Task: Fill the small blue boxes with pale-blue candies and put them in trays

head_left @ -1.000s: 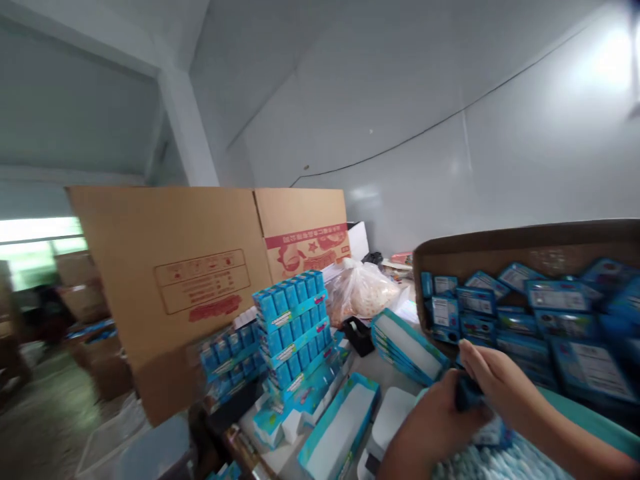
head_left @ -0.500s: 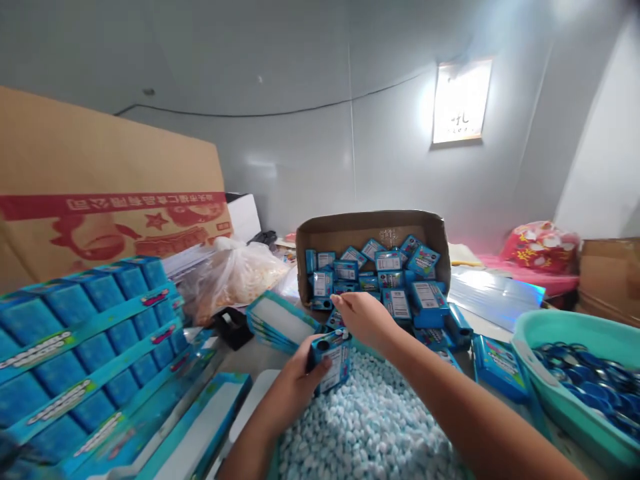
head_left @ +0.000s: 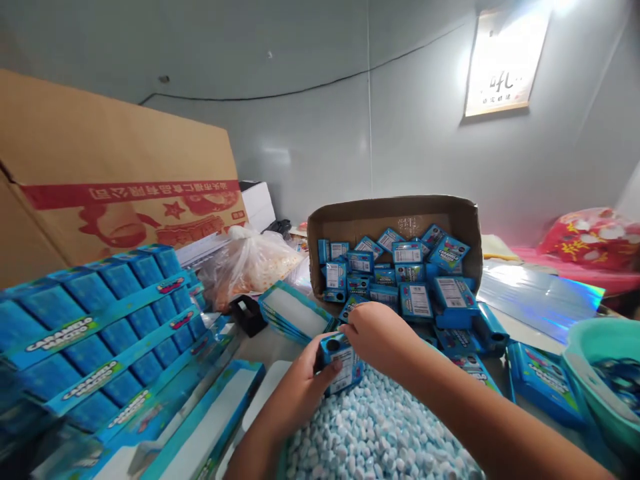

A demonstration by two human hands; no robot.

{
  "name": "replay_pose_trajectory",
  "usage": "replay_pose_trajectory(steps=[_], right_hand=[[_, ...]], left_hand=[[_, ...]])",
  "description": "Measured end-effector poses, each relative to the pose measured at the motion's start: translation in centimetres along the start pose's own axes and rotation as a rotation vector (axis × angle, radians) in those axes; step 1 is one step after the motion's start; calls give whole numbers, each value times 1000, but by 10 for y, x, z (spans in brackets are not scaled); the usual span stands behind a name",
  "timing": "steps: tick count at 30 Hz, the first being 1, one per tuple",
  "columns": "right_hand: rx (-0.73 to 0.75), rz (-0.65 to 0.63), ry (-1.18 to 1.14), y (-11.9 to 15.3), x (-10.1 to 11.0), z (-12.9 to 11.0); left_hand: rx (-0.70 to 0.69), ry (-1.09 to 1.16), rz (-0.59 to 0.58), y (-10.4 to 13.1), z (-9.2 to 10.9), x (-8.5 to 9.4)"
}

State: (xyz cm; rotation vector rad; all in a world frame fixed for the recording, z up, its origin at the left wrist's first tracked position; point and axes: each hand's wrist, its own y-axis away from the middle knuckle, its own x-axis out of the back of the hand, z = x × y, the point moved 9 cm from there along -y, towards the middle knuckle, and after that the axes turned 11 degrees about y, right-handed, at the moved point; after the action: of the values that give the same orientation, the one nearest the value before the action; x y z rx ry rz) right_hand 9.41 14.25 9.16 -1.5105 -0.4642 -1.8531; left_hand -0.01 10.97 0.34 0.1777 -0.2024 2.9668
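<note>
My left hand [head_left: 314, 373] is wrapped round a small blue candy box [head_left: 345, 373], held upright above a heap of pale blue and white candies [head_left: 395, 427]. My right hand [head_left: 377, 333] is closed, with its fingers bent down at the box's top edge. The back of that hand hides its fingertips and anything in them. Just behind both hands, a brown carton [head_left: 395, 207] lies with its open side toward me, full of similar blue candy boxes [head_left: 416, 301].
On the left, blue display trays of boxes [head_left: 95, 327] are stacked before a large cardboard box [head_left: 125, 147]. Flat trays [head_left: 295, 310] and a black tape dispenser [head_left: 247, 317] lie in the middle. A turquoise basin [head_left: 595, 333] with shiny blue pieces stands at right.
My right hand has come down onto the top of the candy box and now covers its edge. The left hand keeps its hold. The whole view has shifted, with the basin further right.
</note>
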Motion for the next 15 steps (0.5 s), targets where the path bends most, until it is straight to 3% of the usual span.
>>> replay_pose_trajectory(steps=[5, 15], right_hand=[[55, -49, 76, 10, -4, -15], [-186, 38, -100, 14, -2, 2]], left_hand=[[-39, -25, -5, 2, 4, -1], [-115, -96, 42, 7, 15, 1]])
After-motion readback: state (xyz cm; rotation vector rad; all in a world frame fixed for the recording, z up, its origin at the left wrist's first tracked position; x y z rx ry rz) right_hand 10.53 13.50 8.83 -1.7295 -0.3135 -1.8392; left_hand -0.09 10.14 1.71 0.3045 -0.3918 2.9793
